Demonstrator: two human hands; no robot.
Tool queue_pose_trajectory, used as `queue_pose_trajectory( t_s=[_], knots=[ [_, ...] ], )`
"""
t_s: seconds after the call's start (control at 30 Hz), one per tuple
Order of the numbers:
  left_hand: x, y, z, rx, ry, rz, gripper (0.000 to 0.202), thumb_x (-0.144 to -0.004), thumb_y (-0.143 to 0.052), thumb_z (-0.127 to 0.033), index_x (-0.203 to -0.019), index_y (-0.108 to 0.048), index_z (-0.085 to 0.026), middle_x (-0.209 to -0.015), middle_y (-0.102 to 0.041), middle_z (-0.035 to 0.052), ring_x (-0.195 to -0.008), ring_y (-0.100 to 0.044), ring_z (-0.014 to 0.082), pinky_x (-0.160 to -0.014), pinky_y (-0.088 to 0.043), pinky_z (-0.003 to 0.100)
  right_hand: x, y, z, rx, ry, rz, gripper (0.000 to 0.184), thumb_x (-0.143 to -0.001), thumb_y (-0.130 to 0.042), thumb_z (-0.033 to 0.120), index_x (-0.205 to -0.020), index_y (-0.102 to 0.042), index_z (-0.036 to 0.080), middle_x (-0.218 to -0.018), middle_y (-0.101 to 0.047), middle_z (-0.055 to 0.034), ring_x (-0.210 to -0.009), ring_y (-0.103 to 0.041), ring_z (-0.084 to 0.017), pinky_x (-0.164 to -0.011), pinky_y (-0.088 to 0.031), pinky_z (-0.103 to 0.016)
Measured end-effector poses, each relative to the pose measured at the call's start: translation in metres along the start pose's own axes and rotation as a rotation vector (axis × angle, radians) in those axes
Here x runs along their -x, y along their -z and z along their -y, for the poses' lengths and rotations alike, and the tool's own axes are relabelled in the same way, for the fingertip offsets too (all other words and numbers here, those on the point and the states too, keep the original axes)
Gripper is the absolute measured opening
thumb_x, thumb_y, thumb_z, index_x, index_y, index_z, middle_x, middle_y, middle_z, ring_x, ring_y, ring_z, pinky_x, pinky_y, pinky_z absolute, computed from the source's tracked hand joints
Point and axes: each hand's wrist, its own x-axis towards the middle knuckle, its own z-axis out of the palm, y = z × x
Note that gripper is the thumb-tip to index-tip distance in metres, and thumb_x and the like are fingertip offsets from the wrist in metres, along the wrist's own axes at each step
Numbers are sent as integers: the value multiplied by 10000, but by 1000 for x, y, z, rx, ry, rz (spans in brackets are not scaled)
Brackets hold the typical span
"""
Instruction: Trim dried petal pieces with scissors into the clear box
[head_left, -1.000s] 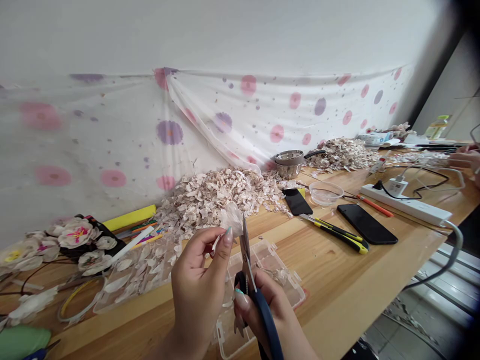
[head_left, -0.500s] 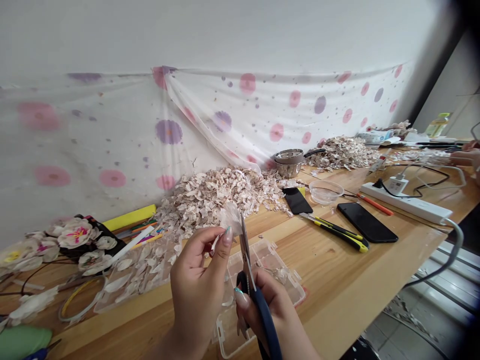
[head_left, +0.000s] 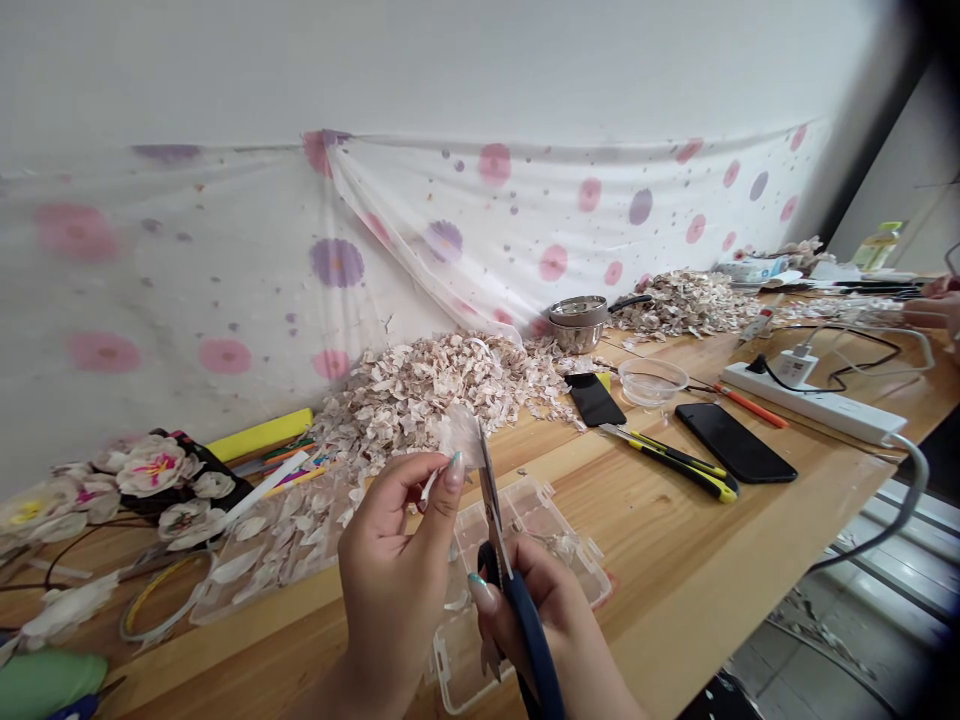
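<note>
We record our left hand (head_left: 390, 570), fingers pinching a pale translucent petal (head_left: 459, 437). Our right hand (head_left: 551, 630), fingers clenched around blue-handled steel scissors (head_left: 534, 650).

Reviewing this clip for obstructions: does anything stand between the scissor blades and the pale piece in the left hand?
Nothing visible does: the scissor blades in the right hand rise at the edge of the pale piece pinched in the left hand, with nothing between.

And here we're seeing the left hand (head_left: 390, 580) and the right hand (head_left: 544, 640) sporting long thumbnails (head_left: 454, 471), their glossy polish shading from pale to teal and catching the light!
</note>
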Motion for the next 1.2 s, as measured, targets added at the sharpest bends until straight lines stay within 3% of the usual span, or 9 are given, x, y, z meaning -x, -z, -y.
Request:
queue_pose_trajectory(
  t_s=[0.4, 0.63, 0.93, 1.2],
  knots=[
    [0, 1, 1, 15, 28, 30, 142, -802, -682, -365, -845, -658, -232, -779, -643, -31, -722, -566, 104, -677, -456, 173, 1, 4, -2, -28, 12, 6, 573, -639, -691, 689, -677, -397, 199, -525, -402, 80, -433, -349, -45, -417, -299, -180],
    [-3, 2, 2, 17, 20, 24, 145, -789, -692, -369, -829, -673, -230, -749, -644, -29, -703, -577, 110, -669, -472, 184, 1, 12, 4, 72, 17, -27, 523, -637, -733, 600, -639, -392, 202, -532, -381, 75, -459, -328, -57, -417, -273, -184],
    [-6, 5, 3, 19, 10, 64, 122, -795, -694, -359, -815, -683, -239, -727, -626, -41, -692, -566, 103, -673, -465, 181, 4, 29, 12, 288, 75, -51, 390, -712, -651, 468, -610, -375, 212, -551, -365, 57, -500, -311, -80, -446, -250, -208],
    [-8, 8, 6, 68, 136, 154, 166, -780, -721, -381, -861, -693, -238, -770, -645, -37, -738, -581, 109, -694, -457, 190, 8, 41, 7, 389, 60, -72, 441, -728, -638, 561, -626, -373, 223, -519, -386, 52, -443, -340, -83, -405, -276, -213]
  ],
)
